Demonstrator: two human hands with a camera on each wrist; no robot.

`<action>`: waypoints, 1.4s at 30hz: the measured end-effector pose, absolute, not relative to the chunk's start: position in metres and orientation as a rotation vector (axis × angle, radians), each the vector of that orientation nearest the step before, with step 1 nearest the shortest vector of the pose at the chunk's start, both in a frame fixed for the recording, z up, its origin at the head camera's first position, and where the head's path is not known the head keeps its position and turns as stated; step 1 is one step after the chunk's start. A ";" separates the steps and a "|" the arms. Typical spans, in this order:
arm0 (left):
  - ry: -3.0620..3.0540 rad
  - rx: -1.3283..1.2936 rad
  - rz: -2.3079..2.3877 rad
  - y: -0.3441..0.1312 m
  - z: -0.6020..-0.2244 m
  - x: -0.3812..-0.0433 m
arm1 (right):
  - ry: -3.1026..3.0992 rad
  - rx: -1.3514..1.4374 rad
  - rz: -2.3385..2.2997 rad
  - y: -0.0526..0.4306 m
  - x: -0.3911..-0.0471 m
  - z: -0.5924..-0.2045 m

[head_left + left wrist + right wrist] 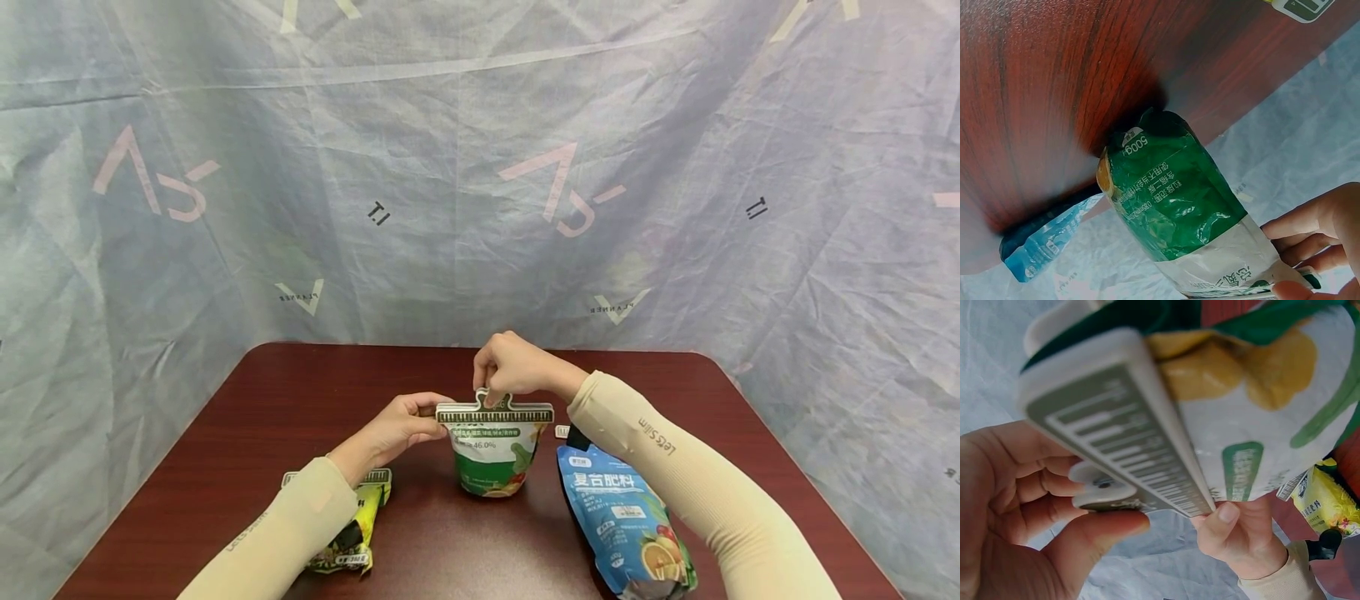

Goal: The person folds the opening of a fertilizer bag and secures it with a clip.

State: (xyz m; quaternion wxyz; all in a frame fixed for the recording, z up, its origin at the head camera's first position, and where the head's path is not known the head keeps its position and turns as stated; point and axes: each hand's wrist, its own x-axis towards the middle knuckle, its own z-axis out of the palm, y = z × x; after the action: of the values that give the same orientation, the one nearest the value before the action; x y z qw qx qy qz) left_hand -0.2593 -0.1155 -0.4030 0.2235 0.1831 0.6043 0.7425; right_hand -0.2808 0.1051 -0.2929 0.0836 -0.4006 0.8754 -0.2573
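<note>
A green and white bag (483,473) stands upright mid-table, with a wide sealing clip (531,413) printed with piano keys lying across its top. My right hand (517,363) pinches the clip's raised handle from above. In the right wrist view, the thumb presses one side of that handle while the fingers curl behind it, and the bag's green top edge shows between the clip's two bars. My left hand (408,427) pinches the bag's upper left side by the clip's end. Its fingers lie against the white upper part in the left wrist view.
A yellow bag (367,517) with a similar clip lies at the left, partly behind the left sleeve. On the right, a blue bag (618,517) lies under the right forearm, a white clip end (562,432) showing beyond it. Grey cloth (480,167) hangs behind the table.
</note>
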 end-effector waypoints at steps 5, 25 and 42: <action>1.668 0.501 2.055 -0.115 -0.402 -0.259 | 2.610 -1.181 -0.792 0.107 -0.281 -0.295; 1.716 0.485 2.045 -0.111 -0.397 -0.260 | 2.609 -1.073 -0.876 0.111 -0.275 -0.299; 1.760 0.519 2.025 -0.111 -0.399 -0.263 | 2.618 -1.000 -0.874 0.115 -0.276 -0.300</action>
State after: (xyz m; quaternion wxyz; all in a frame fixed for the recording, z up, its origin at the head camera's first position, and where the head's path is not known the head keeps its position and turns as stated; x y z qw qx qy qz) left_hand -0.2625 -0.1108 -0.3992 0.2028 0.1860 0.6307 0.7256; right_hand -0.2757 0.1147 -0.2999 0.1026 -0.3388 0.8871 -0.2962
